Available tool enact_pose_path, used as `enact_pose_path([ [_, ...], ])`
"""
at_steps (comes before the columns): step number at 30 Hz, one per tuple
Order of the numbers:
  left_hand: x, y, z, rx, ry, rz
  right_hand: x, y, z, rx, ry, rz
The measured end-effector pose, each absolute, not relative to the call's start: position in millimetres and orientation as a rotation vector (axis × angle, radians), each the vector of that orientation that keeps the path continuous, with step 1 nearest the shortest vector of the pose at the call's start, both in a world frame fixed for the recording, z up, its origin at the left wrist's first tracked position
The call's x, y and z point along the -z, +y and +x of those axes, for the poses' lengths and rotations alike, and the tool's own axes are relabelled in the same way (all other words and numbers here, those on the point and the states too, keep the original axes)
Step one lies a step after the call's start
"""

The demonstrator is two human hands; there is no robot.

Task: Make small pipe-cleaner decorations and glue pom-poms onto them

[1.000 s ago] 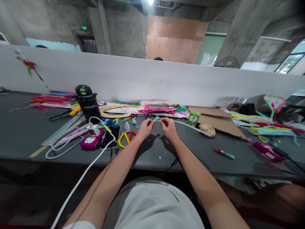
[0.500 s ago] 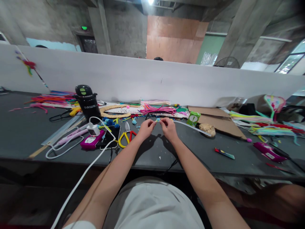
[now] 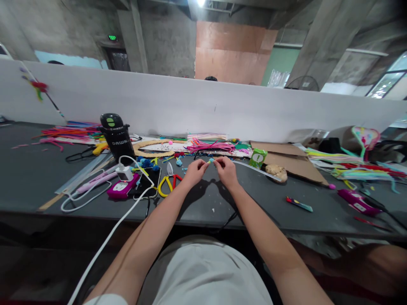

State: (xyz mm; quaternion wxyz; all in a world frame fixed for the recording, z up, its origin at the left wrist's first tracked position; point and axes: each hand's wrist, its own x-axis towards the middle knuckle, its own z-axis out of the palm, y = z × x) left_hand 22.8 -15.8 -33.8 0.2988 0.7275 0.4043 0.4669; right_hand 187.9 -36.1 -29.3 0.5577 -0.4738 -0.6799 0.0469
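Note:
Over the dark grey table my left hand [image 3: 196,171] and my right hand [image 3: 226,170] face each other, fingertips pinched close together. Between them is a small fuzzy light-blue and yellow piece [image 3: 211,160], too small to name surely. Both hands have their fingers closed on it, the left at the yellow end and the right at the blue end. Just left of my left hand lie cutting pliers [image 3: 170,180] with one yellow and one red handle. Small light-blue bits are scattered behind the hands.
A black bottle [image 3: 117,137], a purple power socket [image 3: 122,188] with a white charger cable, and a phone [image 3: 149,186] stand at left. Pink pipe cleaners [image 3: 211,146] lie behind. To the right are a green box [image 3: 258,158], cardboard [image 3: 295,165] and a utility knife [image 3: 299,204].
My right fingers have shifted very slightly, and a bit more of the blue and yellow piece shows between the hands. Nothing else has visibly moved.

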Motion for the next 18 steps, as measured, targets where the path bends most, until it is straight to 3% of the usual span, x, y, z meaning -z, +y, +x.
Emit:
enact_pose_path([
  [18, 36.0, -13.1, 23.3, -1.242, 1.067, 1.877, 22.5, -41.2, 189.8, -0.256, -1.459, -1.107],
])
